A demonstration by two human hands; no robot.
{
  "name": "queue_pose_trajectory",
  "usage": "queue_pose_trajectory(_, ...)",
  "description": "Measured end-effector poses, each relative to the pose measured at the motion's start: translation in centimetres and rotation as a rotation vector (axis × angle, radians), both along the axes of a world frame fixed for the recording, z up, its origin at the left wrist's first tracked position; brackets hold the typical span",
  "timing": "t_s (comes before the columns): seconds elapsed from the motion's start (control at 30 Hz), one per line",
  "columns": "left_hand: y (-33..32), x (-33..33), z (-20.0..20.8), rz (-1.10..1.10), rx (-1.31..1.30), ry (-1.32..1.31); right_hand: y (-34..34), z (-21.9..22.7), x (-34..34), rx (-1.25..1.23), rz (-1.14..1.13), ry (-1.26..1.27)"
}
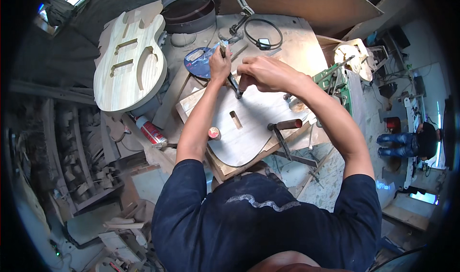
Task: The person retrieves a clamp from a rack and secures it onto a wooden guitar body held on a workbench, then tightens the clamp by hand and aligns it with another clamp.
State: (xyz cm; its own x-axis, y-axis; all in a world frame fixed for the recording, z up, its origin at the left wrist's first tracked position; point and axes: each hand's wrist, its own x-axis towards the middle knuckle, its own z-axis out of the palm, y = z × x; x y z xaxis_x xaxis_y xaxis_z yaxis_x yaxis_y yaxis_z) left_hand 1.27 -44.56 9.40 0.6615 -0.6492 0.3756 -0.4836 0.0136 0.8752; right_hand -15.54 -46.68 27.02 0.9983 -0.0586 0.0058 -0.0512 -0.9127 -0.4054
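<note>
A pale wooden guitar body (pixel 249 123) with a small slot lies face up on a wooden board at the bench edge in front of me. My left hand (pixel 220 67) is closed around the bar of a dark metal clamp (pixel 234 84) at the body's far edge. My right hand (pixel 268 73) is beside it, fingers curled around the clamp's handle, mostly hidden by them. A second clamp with a brown handle (pixel 290 124) sits on the body's right edge. Near the left edge stands another clamp's round reddish handle end (pixel 214 133).
Another guitar body (pixel 129 63) with routed cavities stands at the left. A red and white bottle (pixel 151 131) lies near my left forearm. Beyond my hands are a blue disc-like piece (pixel 197 63) and a coiled black cable (pixel 263 34). Green clamps (pixel 340 87) stand at right; another person (pixel 407 145) is farther off.
</note>
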Motion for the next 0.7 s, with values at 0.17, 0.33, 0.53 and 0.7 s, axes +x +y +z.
queue_pose_trajectory(0.17,1.4,1.1,1.4,-0.176,0.250,0.028,0.8,-1.5,1.4,-0.199,-0.320,0.080)
queue_pose_trajectory(0.33,2.6,2.9,1.0,-0.317,0.241,0.081,-0.4,0.6,1.1,-0.013,-0.133,0.110)
queue_pose_trajectory(0.53,2.4,3.0,1.1,-0.378,0.348,0.064,-1.9,-1.3,0.0,0.332,-0.150,0.110)
queue_pose_trajectory(0.7,3.5,4.8,1.5,-0.428,0.416,0.024,-0.2,-3.0,-0.4,0.335,-0.255,-0.177)
